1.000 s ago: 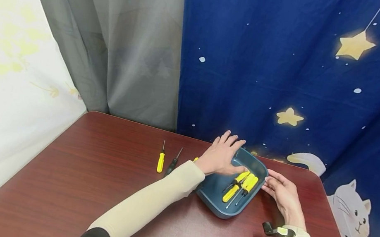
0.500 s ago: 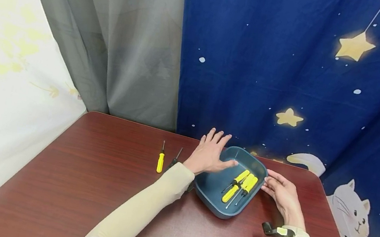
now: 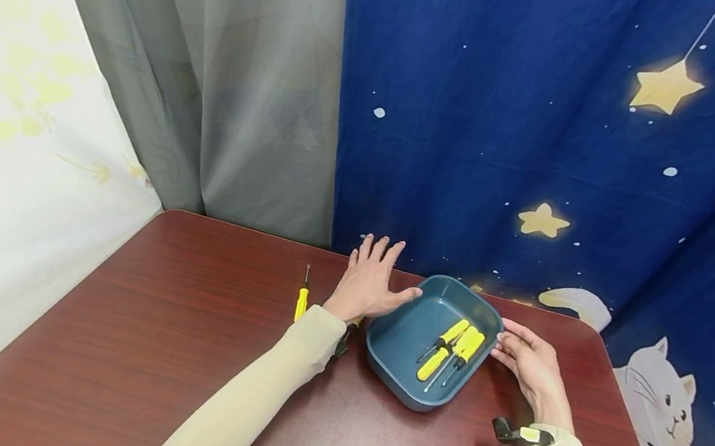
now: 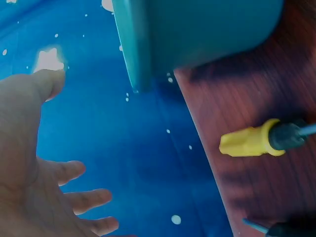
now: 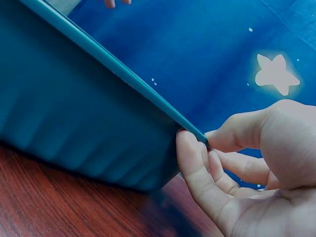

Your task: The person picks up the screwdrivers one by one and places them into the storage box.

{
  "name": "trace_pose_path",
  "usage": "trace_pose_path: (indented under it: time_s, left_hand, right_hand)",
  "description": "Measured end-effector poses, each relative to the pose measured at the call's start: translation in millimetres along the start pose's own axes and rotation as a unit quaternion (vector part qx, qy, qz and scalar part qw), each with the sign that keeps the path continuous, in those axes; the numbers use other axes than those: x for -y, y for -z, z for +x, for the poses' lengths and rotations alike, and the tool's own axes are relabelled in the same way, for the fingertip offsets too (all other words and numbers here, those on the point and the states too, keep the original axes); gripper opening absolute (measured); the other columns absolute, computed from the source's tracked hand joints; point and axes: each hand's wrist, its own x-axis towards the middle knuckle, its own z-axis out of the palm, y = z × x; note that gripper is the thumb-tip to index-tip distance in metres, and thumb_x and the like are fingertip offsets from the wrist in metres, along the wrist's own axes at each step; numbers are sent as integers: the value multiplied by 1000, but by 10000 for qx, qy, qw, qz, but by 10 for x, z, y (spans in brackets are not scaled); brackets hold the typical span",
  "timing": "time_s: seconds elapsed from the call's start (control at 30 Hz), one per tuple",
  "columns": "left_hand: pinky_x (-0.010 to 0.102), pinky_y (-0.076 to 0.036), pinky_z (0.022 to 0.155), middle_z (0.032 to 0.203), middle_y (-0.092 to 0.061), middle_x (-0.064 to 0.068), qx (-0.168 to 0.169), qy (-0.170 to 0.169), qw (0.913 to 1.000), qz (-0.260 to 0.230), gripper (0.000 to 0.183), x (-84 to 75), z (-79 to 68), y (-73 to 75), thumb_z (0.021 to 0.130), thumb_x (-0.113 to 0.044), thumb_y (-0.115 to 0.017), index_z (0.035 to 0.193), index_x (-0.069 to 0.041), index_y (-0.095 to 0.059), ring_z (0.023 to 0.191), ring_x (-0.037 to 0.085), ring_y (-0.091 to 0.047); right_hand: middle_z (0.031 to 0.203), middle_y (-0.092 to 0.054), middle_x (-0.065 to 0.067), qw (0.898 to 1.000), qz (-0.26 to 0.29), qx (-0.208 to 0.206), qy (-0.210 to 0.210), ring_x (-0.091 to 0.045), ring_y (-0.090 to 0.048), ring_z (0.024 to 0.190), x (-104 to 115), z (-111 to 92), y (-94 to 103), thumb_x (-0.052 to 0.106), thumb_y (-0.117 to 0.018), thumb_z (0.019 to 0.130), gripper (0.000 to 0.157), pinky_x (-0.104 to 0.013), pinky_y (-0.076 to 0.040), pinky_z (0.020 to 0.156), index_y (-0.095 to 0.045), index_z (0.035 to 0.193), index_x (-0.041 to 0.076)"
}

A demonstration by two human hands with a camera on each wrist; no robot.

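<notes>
My left hand (image 3: 367, 284) hovers with fingers spread just left of a blue plastic bin (image 3: 401, 341), holding nothing. In the right wrist view, my right hand (image 5: 247, 168) pinches the bin's rim (image 5: 123, 74) between thumb and fingers. Several screwdrivers with yellow handles (image 3: 450, 349) lie inside the bin. On the table near my left wrist lies another yellow-handled screwdriver (image 4: 252, 140), mostly hidden by that wrist in the head view. A further yellow screwdriver (image 3: 302, 304) lies left of the hand, its lower end behind the sleeve. A dark screwdriver (image 4: 291, 228) shows at the left wrist view's edge.
The red-brown wooden table (image 3: 118, 341) reaches back to a grey curtain (image 3: 267, 82) and a blue starry curtain (image 3: 488, 119). A white patterned cloth (image 3: 14, 197) hangs along the left side.
My left hand has moved left, from over the bin to beside it, its fingers still spread. The sleeve now covers the dark screwdriver in the head view. My right hand stays at the rim.
</notes>
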Motion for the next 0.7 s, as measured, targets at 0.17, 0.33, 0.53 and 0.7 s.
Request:
trace_pose_path:
  time_s: [0.17,0.33,0.53,0.7]
  left_hand:
    - [63,-21,125,169,-25,13,-145,74,9998,-98,96,102,-30,8,89,-73,-58,164,-23,-24,159,40,-12]
    - [64,-23,124,169,-26,15,-234,213,9993,-204,94,205,-61,42,90,-69,-60,163,-22,-26,158,42,-14]
    - [64,-27,121,167,-28,17,-344,352,9978,-444,91,346,-106,75,91,-63,-64,162,-19,-29,156,45,-16]
    - [67,-33,117,165,-30,20,-412,465,9969,-483,90,471,-145,63,92,-59,-65,162,-16,-28,155,47,-19]
  right_hand:
    - [94,-71,9,10000,39,-9,20,-3,-68,82,-8,-1,-2,4,-57,102,55,-21,-60,80,-39,152,-6]
    - [93,-71,8,10000,-1,-19,-8,-3,-67,83,3,-2,-8,4,-56,102,53,-21,-60,80,-39,152,-6]
    - [94,-71,8,10000,-44,-37,-63,-3,-67,83,21,-3,-9,6,-57,103,54,-21,-60,81,-39,152,-5]
    - [93,-70,9,9999,-59,-43,-95,-3,-67,83,26,-10,-14,6,-57,103,54,-21,-60,81,-39,153,-4]
